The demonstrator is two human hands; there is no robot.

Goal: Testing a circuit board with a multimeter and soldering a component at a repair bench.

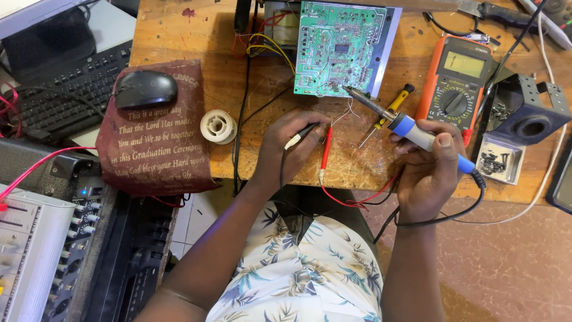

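- Right hand (430, 173) closed around the blue handle of a soldering iron (400, 122), thumb pressed on top; metal tip aimed toward 10 o'clock, ending at the lower edge of the green circuit board (336, 48).
- Left hand (289, 146) curled loosely on the wooden bench (179, 30), fingers pinching the black test probe (302, 134) with its pale tip; thin strand running from the fingertips up toward the iron's tip, too fine to identify.
- Red test probe (325, 149) lying just beside the left hand at 3 o'clock, upright on the bench, red lead looping down off the edge.
- Small yellow-handled screwdriver (390, 110) under the iron's shaft, pointing toward 7 o'clock.
- Orange multimeter (456, 80) at 1 o'clock from the right hand, dial facing up.
- Clear tray of dark screws (499, 158) at 3 o'clock from the right hand, black metal bracket (527, 113) just above it.
- White solder spool (218, 126) at 9 o'clock from the left hand.
- Farther at 9 o'clock, black mouse (145, 89) resting on a maroon printed cloth (155, 149).
- Black keyboard (65, 89) at 10 o'clock, off the bench.
- Audio mixer (36, 250) with knobs at 8 o'clock, low at the frame's left.
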